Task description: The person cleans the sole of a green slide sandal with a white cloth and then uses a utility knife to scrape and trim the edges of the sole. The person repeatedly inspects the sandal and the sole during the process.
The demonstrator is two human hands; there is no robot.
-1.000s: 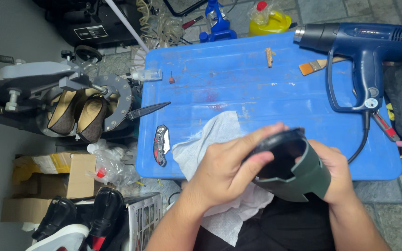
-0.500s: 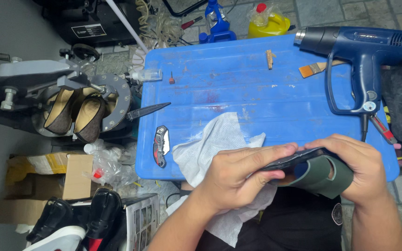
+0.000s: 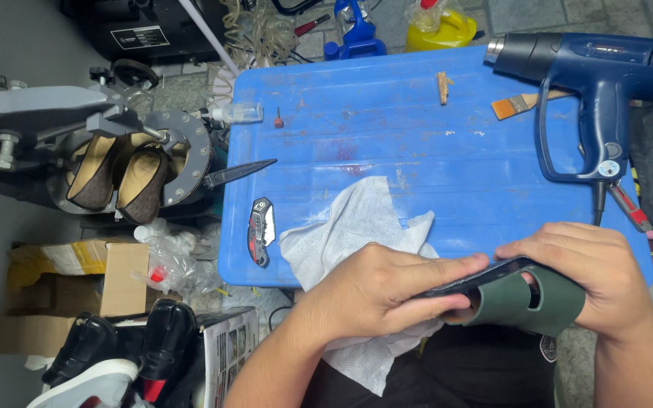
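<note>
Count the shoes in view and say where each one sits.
5, possibly more hidden. Two brown shoes sit on the grey machine at left. Two black shoes and a white-soled one lie at bottom left. Both hands, left hand and right hand, hold a green shoe piece.

My left hand (image 3: 387,291) and right hand (image 3: 583,264) grip a dark green leather shoe (image 3: 519,298) over the white crumpled cloth (image 3: 349,234) on the blue plastic counter (image 3: 417,136)

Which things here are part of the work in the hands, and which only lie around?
In use:
left hand
right hand
dark green shoe piece
white cloth

Lying about:
blue heat gun
folding knife
brush
yellow bottle
</note>
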